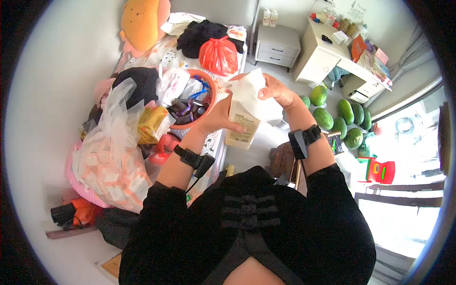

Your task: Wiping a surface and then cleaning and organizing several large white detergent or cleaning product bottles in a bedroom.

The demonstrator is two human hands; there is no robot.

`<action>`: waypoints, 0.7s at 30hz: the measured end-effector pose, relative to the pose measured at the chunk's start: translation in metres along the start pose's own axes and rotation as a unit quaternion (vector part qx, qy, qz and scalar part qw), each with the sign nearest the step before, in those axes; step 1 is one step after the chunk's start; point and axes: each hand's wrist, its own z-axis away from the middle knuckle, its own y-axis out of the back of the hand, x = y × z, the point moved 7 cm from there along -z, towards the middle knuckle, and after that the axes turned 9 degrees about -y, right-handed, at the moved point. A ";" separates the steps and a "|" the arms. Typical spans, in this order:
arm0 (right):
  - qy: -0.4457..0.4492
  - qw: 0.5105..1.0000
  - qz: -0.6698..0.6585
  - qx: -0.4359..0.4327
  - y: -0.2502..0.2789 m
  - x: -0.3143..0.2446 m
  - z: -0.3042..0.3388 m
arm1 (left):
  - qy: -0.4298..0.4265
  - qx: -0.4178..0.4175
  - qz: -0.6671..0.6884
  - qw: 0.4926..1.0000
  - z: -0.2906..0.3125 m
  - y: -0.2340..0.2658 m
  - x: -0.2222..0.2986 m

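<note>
My left hand [217,115] grips a cream-coloured soft pack [241,135], which looks like a tissue pack with small print on its side. Its thumb lies across the front of the pack. Pinched in my right hand [278,90] is a white, thin sheet [249,95] like a tissue, spread over the pack's upper end. Whether the sheet is still joined to the pack is hidden. Both hands are held up in front of my chest, next to an orange basin [212,84] with dark bottles and blue items inside.
A large clear bag [111,166] of small packets and a red plastic bag [218,57] lie on the bed at left. Several watermelons [345,111] rest on the floor at right. A grey nightstand [277,45] and a white desk [316,47] stand beyond.
</note>
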 end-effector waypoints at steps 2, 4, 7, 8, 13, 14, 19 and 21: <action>0.013 1.000 0.014 -0.016 0.003 -0.004 0.002 | -0.005 -0.011 0.020 1.000 -0.004 -0.008 0.006; 0.005 1.000 -0.031 0.003 0.013 0.001 0.003 | -0.005 -0.008 0.058 0.998 -0.008 -0.008 0.005; 0.067 0.992 -0.104 -0.023 0.019 0.004 0.017 | 0.013 -0.081 0.061 0.995 -0.016 -0.009 -0.009; 0.068 0.992 -0.104 -0.019 0.018 0.009 0.020 | 0.014 -0.085 0.063 0.994 -0.018 -0.010 -0.008; 0.063 0.963 -0.250 0.082 0.047 0.040 0.028 | 0.003 -0.086 0.029 0.996 -0.033 -0.014 -0.020; 0.064 0.962 -0.251 0.083 0.044 0.038 0.025 | 0.004 -0.088 0.029 0.996 -0.035 -0.015 -0.022; 0.129 0.888 -0.009 0.440 0.037 0.015 0.047 | -0.071 0.040 -0.059 0.995 -0.051 0.007 -0.015; 0.116 0.874 -0.112 0.459 0.046 0.031 0.049 | -0.081 0.062 -0.127 0.987 -0.057 0.020 -0.017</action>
